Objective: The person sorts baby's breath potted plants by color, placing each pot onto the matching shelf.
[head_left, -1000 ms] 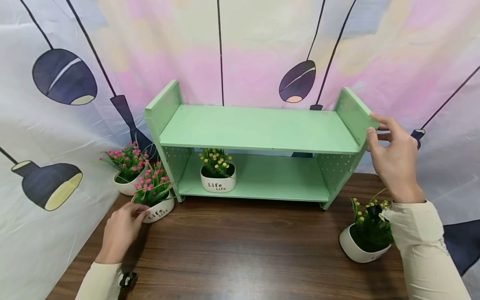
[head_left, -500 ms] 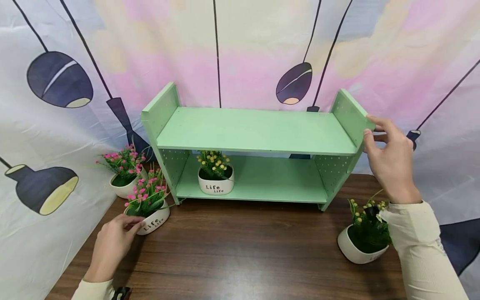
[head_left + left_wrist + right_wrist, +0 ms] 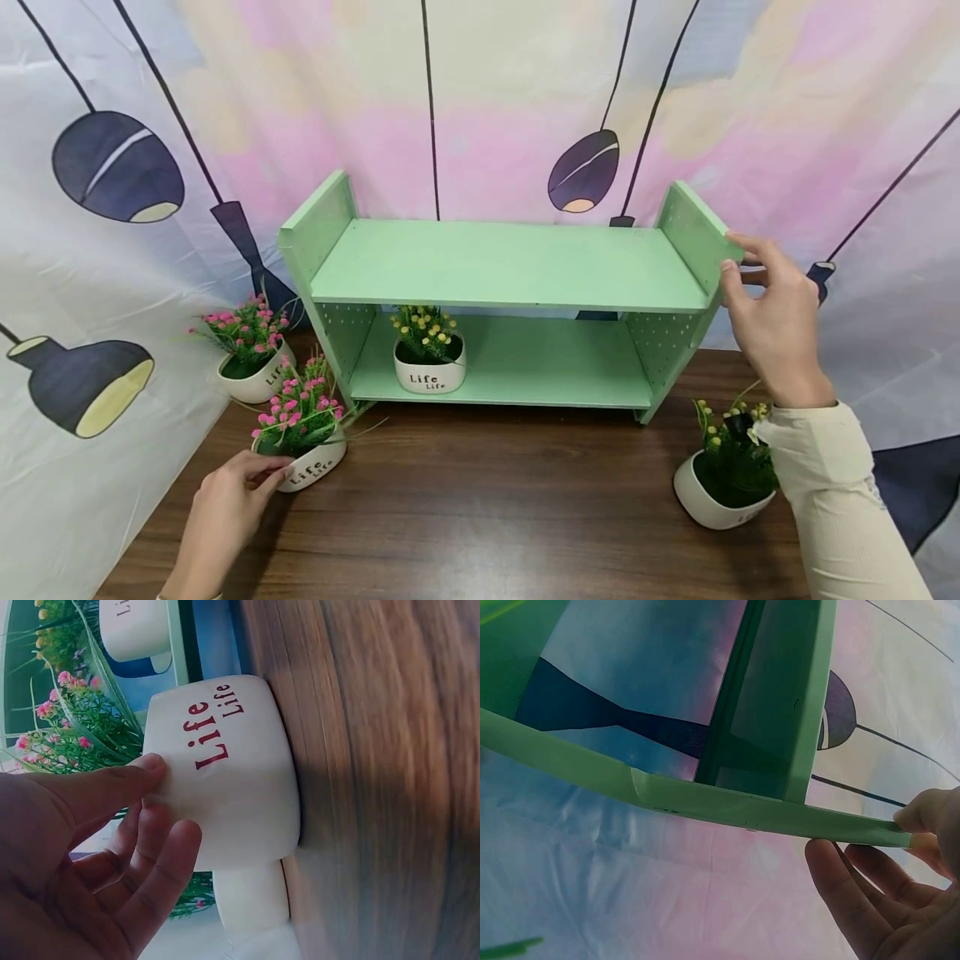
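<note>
My left hand [image 3: 234, 502] pinches the near rim of a white oval flowerpot [image 3: 321, 467] of pink artificial flowers. The left wrist view shows the pot's "Life" lettering [image 3: 210, 739], with the pot's base down at the wooden table. Ahead of this pot stands a two-tier green shelf [image 3: 502, 262]. Its right side panel [image 3: 772, 814] is pinched near the top by my right hand [image 3: 780, 321], thumb on one face and fingers on the other. On the lower tier, toward the left, sits a pot of yellow flowers [image 3: 431, 375].
A second pink-flowered pot [image 3: 251, 382] stands behind the held one, by the cloth at the left. Another yellow-flowered pot [image 3: 712, 498] is at the right, partly under my right sleeve [image 3: 832, 475]. A lamp-printed cloth [image 3: 495, 100] hangs behind the shelf.
My left hand has drawn the pink-flowered pot toward me, away from the shelf's left side and the pot behind it. My right hand keeps its hold on the shelf panel.
</note>
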{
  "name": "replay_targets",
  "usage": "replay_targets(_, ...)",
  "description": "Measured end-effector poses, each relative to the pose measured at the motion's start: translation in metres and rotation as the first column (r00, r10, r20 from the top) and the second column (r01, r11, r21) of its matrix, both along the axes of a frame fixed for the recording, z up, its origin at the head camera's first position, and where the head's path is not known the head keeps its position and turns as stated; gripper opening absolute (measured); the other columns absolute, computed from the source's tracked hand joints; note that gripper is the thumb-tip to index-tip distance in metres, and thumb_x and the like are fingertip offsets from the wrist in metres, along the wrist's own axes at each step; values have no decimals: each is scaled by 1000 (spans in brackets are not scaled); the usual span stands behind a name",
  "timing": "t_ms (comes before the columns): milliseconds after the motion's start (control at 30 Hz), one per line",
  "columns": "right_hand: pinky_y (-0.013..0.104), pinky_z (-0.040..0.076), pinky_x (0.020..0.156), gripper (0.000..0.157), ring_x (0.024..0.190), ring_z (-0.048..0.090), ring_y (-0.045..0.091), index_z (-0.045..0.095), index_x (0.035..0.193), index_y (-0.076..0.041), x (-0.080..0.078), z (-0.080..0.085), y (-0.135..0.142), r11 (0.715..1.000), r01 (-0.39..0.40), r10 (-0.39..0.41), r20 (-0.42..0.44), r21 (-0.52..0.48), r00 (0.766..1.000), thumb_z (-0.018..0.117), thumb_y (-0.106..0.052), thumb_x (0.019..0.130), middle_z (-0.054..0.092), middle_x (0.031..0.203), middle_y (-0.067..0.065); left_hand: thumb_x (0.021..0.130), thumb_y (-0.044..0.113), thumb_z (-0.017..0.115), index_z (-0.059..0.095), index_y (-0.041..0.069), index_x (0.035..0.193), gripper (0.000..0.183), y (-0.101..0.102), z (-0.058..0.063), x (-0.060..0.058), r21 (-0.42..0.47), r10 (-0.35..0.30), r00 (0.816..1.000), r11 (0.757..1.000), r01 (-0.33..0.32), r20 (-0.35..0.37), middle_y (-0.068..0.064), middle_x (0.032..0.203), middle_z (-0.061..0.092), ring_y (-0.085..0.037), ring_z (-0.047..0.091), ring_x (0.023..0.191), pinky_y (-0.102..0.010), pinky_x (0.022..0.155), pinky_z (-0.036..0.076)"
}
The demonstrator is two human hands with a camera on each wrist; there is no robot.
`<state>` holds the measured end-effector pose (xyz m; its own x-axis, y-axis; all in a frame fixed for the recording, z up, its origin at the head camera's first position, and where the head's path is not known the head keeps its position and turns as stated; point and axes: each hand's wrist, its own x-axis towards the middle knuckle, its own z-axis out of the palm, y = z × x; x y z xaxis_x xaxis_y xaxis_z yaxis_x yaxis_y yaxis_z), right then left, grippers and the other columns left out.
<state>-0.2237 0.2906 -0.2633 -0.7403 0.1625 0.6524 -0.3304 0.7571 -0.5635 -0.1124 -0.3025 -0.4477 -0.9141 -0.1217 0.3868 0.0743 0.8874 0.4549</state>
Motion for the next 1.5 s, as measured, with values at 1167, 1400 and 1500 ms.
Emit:
replay_targets(1167,0,44,63,40,88,48,-22,63,148,-14,2,0,-4,1000,-2,2,-19,2,1000,56,-19,109,68,126,24,81,1,88,82,14,93,19,27,-7,5,-7,-89,996,996,89,-30,3,94,74,-26,73,85,-50,71,57)
replay_targets(1400,0,43,63,40,89,47,-21,63,148,-15,3,0,-4,1000,0,1,-20,4,1000,56,-19,109,68,126,24,81,-2,87,82,15,93,21,39,-7,5,-4,-126,991,992,126,-50,5,95,74,-25,73,89,-51,76,58)
replay_targets(1500,0,44,63,40,90,48,-19,63,148,-15,3,1,-3,1000,1,-1,-19,-1,1000,57,-20,109,68,126,24,81,-2,88,82,16,92,22,44,-7,4,-6,-138,989,990,138,-58,7,94,74,-18,72,87,-45,74,58)
